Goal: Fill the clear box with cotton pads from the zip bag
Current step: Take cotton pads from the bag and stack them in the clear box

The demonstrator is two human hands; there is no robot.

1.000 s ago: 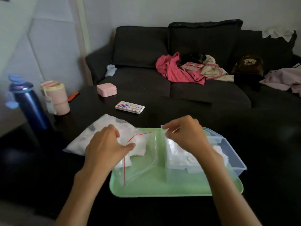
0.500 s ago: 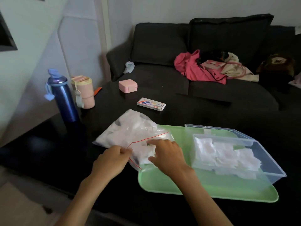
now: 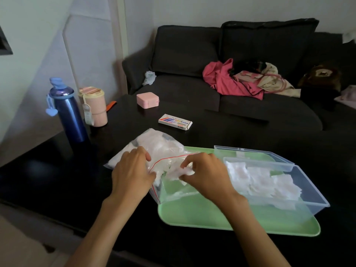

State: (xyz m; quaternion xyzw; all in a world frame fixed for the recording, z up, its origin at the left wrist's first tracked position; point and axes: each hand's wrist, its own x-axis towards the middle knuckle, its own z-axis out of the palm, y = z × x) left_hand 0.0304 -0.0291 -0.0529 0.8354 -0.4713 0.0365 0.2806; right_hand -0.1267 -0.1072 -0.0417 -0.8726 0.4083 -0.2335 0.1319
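Note:
A clear zip bag (image 3: 156,145) with a red seal line, stuffed with white cotton pads, lies half on the dark table and half on a green tray (image 3: 202,214). My left hand (image 3: 131,174) grips the bag at its mouth. My right hand (image 3: 208,174) sits at the bag's opening, fingers pinched on a white cotton pad (image 3: 185,172). The clear box (image 3: 308,191) stands on the tray to the right of my hands, its lid hinged open behind it, with several white pads lying inside.
On the dark table stand a blue bottle (image 3: 69,112) and a pink cup (image 3: 96,106) at the left, a pink case (image 3: 147,100) and a small white carton (image 3: 175,122) further back. A dark sofa (image 3: 231,93) with clothes lies behind the table.
My view has swung left. My right hand came away from the box to the bag's mouth and now pinches a pad. My left hand shifted up onto the bag.

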